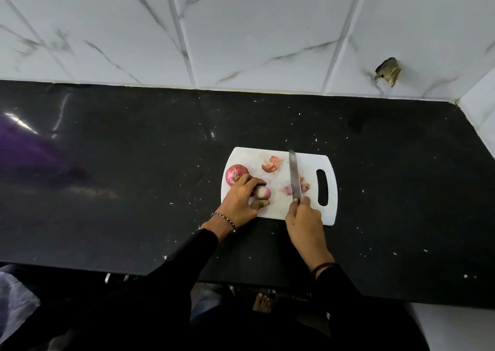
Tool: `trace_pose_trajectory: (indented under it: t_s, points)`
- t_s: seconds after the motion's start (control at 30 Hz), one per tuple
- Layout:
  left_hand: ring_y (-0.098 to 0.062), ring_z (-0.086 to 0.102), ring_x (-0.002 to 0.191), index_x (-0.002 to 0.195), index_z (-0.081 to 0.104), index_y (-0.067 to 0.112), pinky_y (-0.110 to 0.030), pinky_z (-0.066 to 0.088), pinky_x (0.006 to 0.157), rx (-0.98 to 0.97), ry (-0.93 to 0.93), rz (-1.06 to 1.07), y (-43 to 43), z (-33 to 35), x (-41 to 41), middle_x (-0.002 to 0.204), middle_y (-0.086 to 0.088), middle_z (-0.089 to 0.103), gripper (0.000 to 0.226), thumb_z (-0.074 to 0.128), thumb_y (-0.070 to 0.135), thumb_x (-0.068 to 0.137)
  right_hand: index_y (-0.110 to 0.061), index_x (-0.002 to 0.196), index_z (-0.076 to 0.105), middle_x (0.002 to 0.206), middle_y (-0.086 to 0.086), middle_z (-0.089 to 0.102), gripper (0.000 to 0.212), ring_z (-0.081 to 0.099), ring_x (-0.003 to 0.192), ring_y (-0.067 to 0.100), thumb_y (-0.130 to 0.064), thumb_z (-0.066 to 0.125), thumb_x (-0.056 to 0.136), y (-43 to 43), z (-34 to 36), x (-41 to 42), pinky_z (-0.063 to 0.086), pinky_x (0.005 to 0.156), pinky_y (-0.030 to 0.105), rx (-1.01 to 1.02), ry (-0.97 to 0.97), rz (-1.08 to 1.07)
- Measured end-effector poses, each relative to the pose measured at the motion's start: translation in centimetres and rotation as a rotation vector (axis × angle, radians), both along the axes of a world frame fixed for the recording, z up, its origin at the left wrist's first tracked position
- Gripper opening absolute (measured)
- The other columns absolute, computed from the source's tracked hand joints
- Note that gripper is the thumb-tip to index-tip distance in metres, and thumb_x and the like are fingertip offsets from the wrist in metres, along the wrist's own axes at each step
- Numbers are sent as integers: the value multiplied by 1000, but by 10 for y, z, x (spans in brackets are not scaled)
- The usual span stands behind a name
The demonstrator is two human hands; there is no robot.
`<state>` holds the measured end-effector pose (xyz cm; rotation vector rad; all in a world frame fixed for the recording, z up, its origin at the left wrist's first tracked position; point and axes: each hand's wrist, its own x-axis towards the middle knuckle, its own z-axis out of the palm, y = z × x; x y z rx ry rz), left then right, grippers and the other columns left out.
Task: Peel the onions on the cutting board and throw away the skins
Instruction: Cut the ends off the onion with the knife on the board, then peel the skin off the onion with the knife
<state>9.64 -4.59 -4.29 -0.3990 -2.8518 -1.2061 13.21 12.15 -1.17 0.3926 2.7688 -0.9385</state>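
A white cutting board [308, 208] with a handle slot lies on the black counter. My left hand [241, 199] grips a partly peeled onion [263, 192] on the board, its cut end facing right. A whole red onion [235, 173] with its skin on sits just behind that hand. My right hand [304, 218] holds a knife [294, 174] by its handle, the blade pointing away over the board. Loose skins lie near the board's back edge [272, 164] and beside the blade [287, 189].
The black counter [134, 176] carries scattered white crumbs and runs to a white tiled wall [241, 34] at the back and right. A hole [388, 70] breaks one tile at the right. My bare foot [262, 303] shows below the counter's front edge.
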Motion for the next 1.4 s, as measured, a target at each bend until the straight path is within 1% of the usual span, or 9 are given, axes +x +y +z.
trace_pose_trajectory:
  t_s: [0.17,0.3,0.5,0.73,0.8,0.93,1.17,1.33,1.4]
  points:
    - [-21,57,98,122,60,12,-40,54,88,14,17,12,2,0,-1,110,-2,52,46,76,25,81,-8,108,49,80,4,57,33,62,68,21,-35,30,107,2,3,6,56,63,41,-68,47,-33]
    - [-19,58,98,122,61,11,-40,55,87,31,29,11,3,0,-2,109,0,54,48,77,28,80,-5,111,51,78,7,60,34,64,70,27,-34,32,107,1,5,4,56,64,47,-52,111,11]
    - [-20,60,93,117,63,10,-41,56,82,24,37,75,1,1,-1,105,-1,56,49,80,32,76,-10,134,47,100,13,66,43,64,96,33,-37,27,107,-12,12,-1,45,72,39,120,71,193]
    - [-21,61,92,113,66,10,-43,56,80,-26,24,104,-2,-1,-3,105,-4,59,44,78,32,77,-14,122,52,103,9,66,38,63,99,31,-39,27,107,-24,16,-11,35,72,36,175,77,220]
    - [-22,61,92,114,66,9,-43,55,81,-23,18,102,-1,0,-3,105,-5,59,46,78,33,76,-14,121,53,103,9,65,38,63,99,32,-38,27,107,-21,19,-15,35,72,36,166,97,184]
    - [-21,60,91,115,65,8,-40,55,82,-8,16,102,2,1,-4,103,-4,58,49,80,34,75,-15,140,46,114,12,66,45,61,108,35,-37,25,107,0,19,-27,45,82,42,174,77,101]
    - [-18,59,91,115,65,8,-37,55,82,-9,31,69,11,1,-7,102,-2,59,48,80,34,76,-13,104,59,84,2,60,34,64,88,28,-38,36,105,37,6,-31,45,69,36,170,126,15]
    - [-17,59,92,116,65,9,-37,55,83,-2,26,64,15,1,-9,103,-2,59,49,79,35,77,-10,106,53,69,-7,44,29,57,76,26,-36,41,104,52,0,-38,41,64,35,140,135,-19]
    - [-17,59,93,117,64,9,-36,55,83,-7,25,58,16,1,-8,105,-2,59,49,79,35,78,-11,101,49,70,-4,47,26,59,77,27,-36,43,103,57,-1,-39,43,62,36,131,135,-27]
